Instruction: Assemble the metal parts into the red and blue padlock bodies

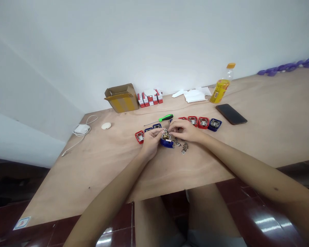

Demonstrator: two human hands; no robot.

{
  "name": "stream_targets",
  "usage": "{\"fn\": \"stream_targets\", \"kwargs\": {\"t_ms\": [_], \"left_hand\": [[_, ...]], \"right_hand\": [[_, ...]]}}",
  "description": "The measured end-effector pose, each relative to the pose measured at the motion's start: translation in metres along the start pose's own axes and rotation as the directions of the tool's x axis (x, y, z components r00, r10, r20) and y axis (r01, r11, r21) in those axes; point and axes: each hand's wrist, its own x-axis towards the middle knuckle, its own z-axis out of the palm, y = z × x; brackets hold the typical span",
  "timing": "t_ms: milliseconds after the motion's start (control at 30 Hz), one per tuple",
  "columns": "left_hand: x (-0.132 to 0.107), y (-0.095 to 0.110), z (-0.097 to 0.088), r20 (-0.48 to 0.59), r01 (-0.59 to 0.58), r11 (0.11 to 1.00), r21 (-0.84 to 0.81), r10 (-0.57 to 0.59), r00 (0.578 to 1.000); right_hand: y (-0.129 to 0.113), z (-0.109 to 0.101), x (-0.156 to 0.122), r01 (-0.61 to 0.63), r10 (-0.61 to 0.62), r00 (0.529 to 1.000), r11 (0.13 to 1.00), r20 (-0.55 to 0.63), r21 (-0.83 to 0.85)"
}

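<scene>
A blue casing with silver and brass-coloured metal parts (pixel 167 142) is held just above the tabletop in my left hand (pixel 151 142), whose fingers are closed on its left side. From the right, my right hand (pixel 184 131) pinches at a small metal piece (pixel 166 131) on top of the casing; its exact shape is too small to make out. Beside the casing lie small loose metal parts (pixel 184 148). Red and blue casings with metal fittings stand in a row behind my hands, among them a red one (pixel 139 136) and a blue one (pixel 215 124).
Behind the row lies a green and black screwdriver (pixel 166 118). Further back are a cardboard box (pixel 123 99), small red-white boxes (pixel 150 99), white papers (pixel 194 95) and a bottle (pixel 221 88). A phone (pixel 231 114) lies right; a white cable with adapter (pixel 81 129) lies left.
</scene>
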Motion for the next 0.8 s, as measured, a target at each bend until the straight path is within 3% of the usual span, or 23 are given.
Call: {"fn": "stream_targets", "kwargs": {"t_ms": [400, 800], "left_hand": [[0.0003, 0.0009, 0.0018, -0.001, 0.0, 1.0, -0.01, 0.0, 1.0], [-0.0012, 0.0019, 0.002, -0.012, 0.024, 1.0, -0.007, -0.024, 1.0]], "right_hand": [[-0.0016, -0.001, -0.001, 0.048, -0.048, 0.998, 0.998, 0.033, -0.027], [-0.0054, -0.0029, 0.0004, -0.031, 0.031, 0.999, 1.0, 0.038, -0.007]]}}
